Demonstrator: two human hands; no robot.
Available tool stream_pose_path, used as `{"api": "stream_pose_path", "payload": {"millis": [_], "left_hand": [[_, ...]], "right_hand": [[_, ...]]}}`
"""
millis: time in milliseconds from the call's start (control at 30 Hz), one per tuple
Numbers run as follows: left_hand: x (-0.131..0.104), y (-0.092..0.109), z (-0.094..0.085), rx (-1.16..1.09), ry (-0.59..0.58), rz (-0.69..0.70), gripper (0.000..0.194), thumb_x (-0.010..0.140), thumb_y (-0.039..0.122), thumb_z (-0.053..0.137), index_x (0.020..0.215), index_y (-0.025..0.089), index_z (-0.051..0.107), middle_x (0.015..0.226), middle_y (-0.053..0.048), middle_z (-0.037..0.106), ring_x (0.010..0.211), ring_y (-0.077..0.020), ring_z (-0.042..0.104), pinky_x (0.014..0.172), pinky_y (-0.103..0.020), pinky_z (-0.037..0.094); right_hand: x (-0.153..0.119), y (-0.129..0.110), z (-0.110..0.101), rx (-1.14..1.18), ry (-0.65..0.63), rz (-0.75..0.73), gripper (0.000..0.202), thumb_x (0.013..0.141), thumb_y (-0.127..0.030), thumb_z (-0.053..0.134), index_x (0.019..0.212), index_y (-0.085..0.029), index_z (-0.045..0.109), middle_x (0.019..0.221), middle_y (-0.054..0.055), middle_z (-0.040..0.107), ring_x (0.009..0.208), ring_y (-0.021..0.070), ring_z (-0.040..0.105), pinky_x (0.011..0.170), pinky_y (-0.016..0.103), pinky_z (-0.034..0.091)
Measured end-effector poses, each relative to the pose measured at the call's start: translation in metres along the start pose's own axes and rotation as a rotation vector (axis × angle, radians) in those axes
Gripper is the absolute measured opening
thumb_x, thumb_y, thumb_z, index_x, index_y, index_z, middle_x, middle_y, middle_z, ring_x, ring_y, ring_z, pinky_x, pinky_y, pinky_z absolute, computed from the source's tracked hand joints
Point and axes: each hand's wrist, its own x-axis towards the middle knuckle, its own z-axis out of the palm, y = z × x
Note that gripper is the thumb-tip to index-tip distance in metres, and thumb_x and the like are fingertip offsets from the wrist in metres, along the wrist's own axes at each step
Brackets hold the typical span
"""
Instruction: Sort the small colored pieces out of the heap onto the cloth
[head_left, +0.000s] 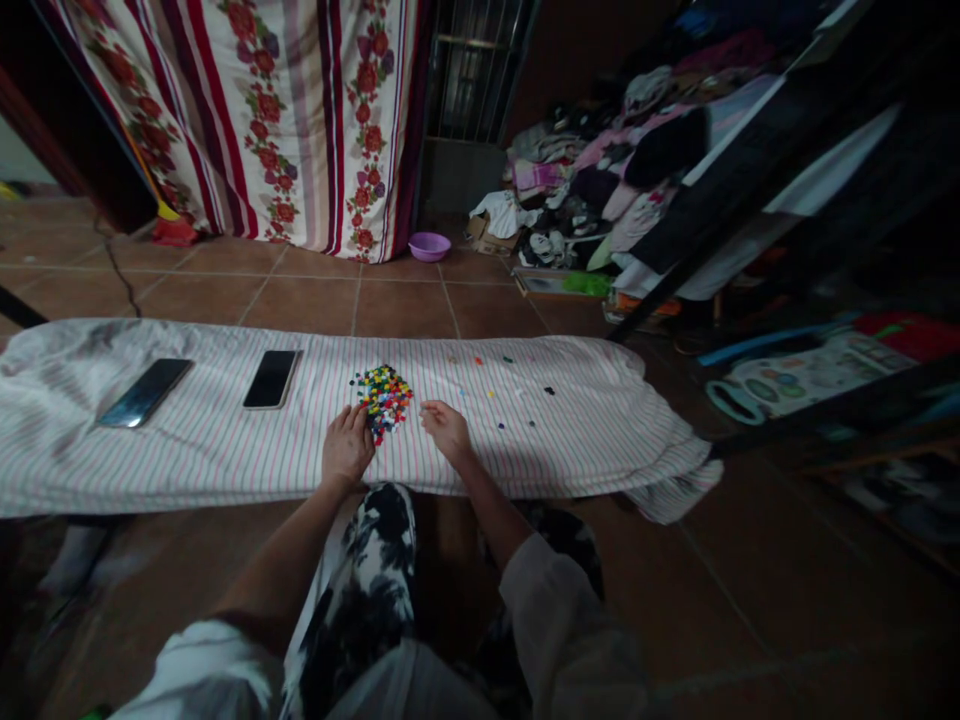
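A pile of small multicoloured pieces (387,394) lies on the striped cloth (322,462). My left hand (348,444) rests palm down at the pile's left edge, its fingers spread a little over the cloth and touching the nearest pieces. Just right of the pile is my right hand (446,430), with thumb and fingertips pinched together; whatever they hold is too small to make out. Farther right, small pieces lie apart in loose groups, among them orange (478,361), green (508,360), yellow (491,394), black (550,391) and dark blue (502,426) ones.
Two phones (272,380) (147,393) lie on the cloth at the left. Beyond it are a floral curtain (262,120), a purple basin (429,246) and a heap of clothes (592,170). A dark slanted bar (675,275) rises at the cloth's right end.
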Motion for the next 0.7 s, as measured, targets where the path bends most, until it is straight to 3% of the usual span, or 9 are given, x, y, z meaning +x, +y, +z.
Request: {"api": "stream_pose_path", "payload": {"millis": [167,267,533,700], "left_hand": [[0.0,0.0,0.0,-0.007,0.008,0.003,0.046,0.088,0.023,0.034,0.128,0.01,0.052,0.134,-0.014,0.057,0.131,-0.0292,0.044,0.107,-0.045,0.038],[-0.001,-0.001,0.0,-0.022,0.017,0.007,0.045,0.087,0.024,0.035,0.127,0.011,0.053,0.132,-0.014,0.058,0.131,-0.0285,0.043,0.107,-0.046,0.038],[-0.001,-0.003,0.001,-0.032,0.033,0.017,0.046,0.088,0.024,0.032,0.126,0.012,0.053,0.129,-0.015,0.059,0.129,-0.0278,0.046,0.106,-0.046,0.039],[0.0,-0.004,0.002,-0.02,0.017,0.025,0.046,0.089,0.025,0.032,0.127,0.009,0.052,0.129,-0.016,0.059,0.13,-0.0283,0.046,0.107,-0.045,0.039]], "right_hand": [[-0.019,0.023,-0.053,-0.258,0.216,-0.032,0.027,0.083,-0.027,0.046,0.098,-0.02,0.068,0.091,0.004,0.071,0.086,0.0173,0.066,0.082,0.029,0.05],[-0.027,0.033,-0.068,-0.39,0.253,-0.024,0.027,0.081,-0.022,0.046,0.094,-0.018,0.07,0.094,0.007,0.071,0.09,0.0186,0.064,0.086,0.03,0.049],[-0.03,0.032,-0.062,-0.588,0.195,0.055,0.028,0.084,-0.015,0.047,0.1,-0.019,0.069,0.098,0.005,0.07,0.09,0.0155,0.063,0.085,0.025,0.046],[-0.028,0.032,-0.058,-0.613,0.256,0.077,0.028,0.087,-0.017,0.045,0.104,-0.018,0.067,0.099,0.006,0.07,0.09,0.0156,0.063,0.083,0.025,0.044]]}}
